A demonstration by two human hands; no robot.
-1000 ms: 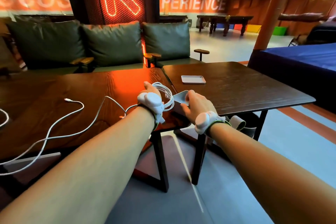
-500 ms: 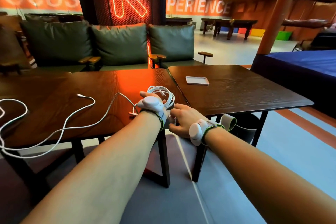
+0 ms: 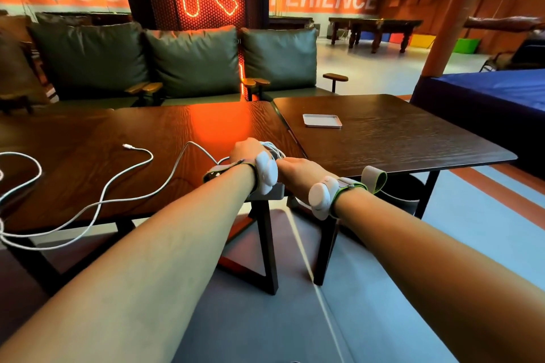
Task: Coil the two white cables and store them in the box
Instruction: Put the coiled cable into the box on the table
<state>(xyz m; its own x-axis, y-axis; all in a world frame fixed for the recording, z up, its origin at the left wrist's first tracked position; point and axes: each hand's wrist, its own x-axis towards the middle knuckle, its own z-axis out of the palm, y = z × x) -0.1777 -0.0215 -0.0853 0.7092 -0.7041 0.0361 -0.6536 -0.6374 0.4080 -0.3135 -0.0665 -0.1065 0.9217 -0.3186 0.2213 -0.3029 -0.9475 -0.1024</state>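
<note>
White cable (image 3: pixel 274 148) shows as a small bundle of loops at the near edge of the left counter (image 3: pixel 165 138), right where both hands meet. The left hand (image 3: pixel 246 152) is closed over the loops, knuckles up, with the coil poking out past its far side. The right hand (image 3: pixel 295 169) lies palm down, touching the left one, its fingers reaching into the same spot; how far they curl and whether they pinch anything is hidden, so I cannot tell. Each wrist carries a white pod on a strap, the left pod (image 3: pixel 266 174) and the right pod (image 3: pixel 321 196).

A grey box edge (image 3: pixel 269 193) peeks out beneath the left wrist at the counter's corner, mostly covered by the arm.

From under the left hand, a long loose cable (image 3: pixel 118 197) runs leftwards across the dark wood, curves back on itself and trails off the near edge at the far left. Its free plug (image 3: pixel 127 145) lies flat on the counter, well apart from the hands.

On the right counter (image 3: pixel 413 132), a shallow white tray (image 3: pixel 322 121) sits alone near the far side.
</note>
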